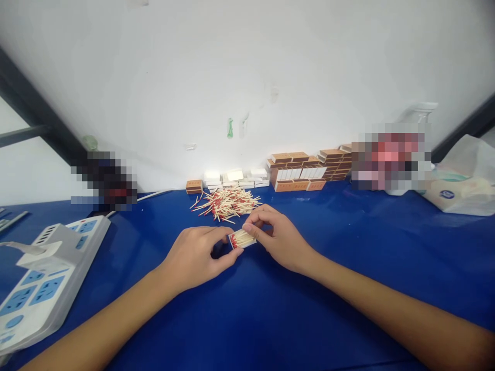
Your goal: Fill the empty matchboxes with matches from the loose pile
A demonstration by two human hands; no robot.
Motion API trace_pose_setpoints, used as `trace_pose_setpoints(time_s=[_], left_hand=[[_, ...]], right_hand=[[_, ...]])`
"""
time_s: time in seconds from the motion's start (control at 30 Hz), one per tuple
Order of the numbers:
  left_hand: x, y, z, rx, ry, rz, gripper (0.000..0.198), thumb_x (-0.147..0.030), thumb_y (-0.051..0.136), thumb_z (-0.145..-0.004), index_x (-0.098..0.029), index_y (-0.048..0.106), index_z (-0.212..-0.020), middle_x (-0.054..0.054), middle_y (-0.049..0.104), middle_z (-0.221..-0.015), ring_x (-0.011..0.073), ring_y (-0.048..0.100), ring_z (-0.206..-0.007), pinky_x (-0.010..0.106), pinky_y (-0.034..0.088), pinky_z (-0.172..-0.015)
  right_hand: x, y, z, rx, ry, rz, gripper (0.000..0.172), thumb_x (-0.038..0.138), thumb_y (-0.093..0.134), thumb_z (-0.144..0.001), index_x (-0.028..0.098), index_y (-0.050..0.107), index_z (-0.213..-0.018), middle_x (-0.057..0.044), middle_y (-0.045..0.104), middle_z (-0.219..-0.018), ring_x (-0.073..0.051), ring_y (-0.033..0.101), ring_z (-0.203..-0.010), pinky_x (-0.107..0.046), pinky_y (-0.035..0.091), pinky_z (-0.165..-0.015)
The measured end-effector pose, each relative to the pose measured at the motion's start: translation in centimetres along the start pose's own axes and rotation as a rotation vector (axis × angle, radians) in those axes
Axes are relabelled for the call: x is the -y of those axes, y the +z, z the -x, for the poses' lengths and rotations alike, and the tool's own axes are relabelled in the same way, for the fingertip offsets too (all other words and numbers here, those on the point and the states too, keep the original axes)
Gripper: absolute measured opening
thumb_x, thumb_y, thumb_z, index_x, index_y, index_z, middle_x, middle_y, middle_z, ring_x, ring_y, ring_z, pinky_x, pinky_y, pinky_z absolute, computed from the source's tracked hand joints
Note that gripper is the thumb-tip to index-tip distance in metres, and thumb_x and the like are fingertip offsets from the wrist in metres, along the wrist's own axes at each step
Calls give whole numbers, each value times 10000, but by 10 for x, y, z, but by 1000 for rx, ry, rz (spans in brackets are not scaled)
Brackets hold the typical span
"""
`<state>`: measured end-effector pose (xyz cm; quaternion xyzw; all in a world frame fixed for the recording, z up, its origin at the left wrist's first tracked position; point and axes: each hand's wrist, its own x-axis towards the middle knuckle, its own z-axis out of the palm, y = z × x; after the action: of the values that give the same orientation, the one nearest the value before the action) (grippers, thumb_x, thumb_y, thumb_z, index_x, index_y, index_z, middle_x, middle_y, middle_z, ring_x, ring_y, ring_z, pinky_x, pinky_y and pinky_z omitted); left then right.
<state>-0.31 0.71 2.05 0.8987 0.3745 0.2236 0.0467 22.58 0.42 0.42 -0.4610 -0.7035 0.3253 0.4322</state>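
Forearms lead to the left hand and right hand — both grip a tray of matches between them, a match pile just beyond.

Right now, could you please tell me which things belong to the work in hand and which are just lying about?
Seemingly in the work: tray of matches, loose match pile, white trays, brown matchboxes.
Probably just lying about: power strip, tissue pack.

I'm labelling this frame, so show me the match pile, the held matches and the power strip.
Match pile [228, 202]: head view, middle of heap.
Held matches [243, 238]: head view, pale sticks.
Power strip [47, 290]: head view, blue socket panel.
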Motion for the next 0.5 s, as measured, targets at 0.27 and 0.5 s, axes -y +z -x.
trace_pose_setpoints(time_s=[0.27,0.5], left_hand=[[1,1,-1,-31,3,-17,227,-408,674,-948,-232,742,-1076,-29,688,-729,137,600,-594,264,399,-588],[-1,-1,-1,52,65,-11,265,-414,682,-958,-210,724,-1123,13,749,-910,171,676,-724,285,474,-651]], right_hand=[[-4,0,0,-47,-16,-12,142,343,627,-981,209,673,-981,-36,653,-977,-150,596,-741,-298,499,-662],[-40,-33,-28,-211,-129,425,62,219,639,-939,195,688,-969,-37,650,-913,-163,575,-698,-333,487,-715]])
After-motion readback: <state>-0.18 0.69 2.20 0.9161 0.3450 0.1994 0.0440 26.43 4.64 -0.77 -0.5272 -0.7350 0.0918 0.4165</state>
